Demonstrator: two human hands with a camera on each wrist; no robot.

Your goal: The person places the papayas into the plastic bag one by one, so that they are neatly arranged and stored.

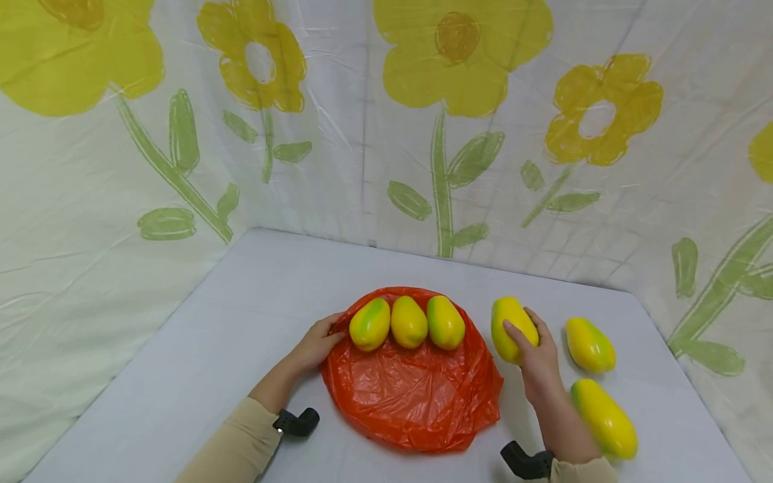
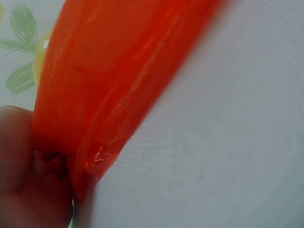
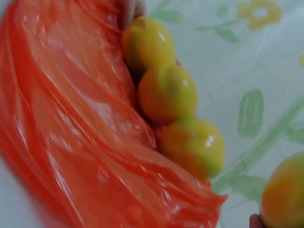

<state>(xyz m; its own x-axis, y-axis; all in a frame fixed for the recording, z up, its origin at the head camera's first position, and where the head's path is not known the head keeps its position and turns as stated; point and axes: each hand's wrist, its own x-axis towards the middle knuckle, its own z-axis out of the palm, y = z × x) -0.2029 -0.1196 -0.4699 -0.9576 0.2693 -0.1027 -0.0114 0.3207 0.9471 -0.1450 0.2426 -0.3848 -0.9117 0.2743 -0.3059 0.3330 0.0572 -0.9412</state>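
Head view: a yellow fruit was gripped by the right hand, right of the red bag, its long axis slanted from far left to near right. Left wrist: the bag was pinched by the left hand. Right wrist: the fruit was partly cropped.

Left sleeve beige, cloth loosely creased, ending short of the wrist. Right sleeve same beige; I see only its end. Left wrist camera black, bent like a pipe elbow, rounded tip, small pale glint near the sleeve. Right wrist camera matches. Left hand, right hand: bare.
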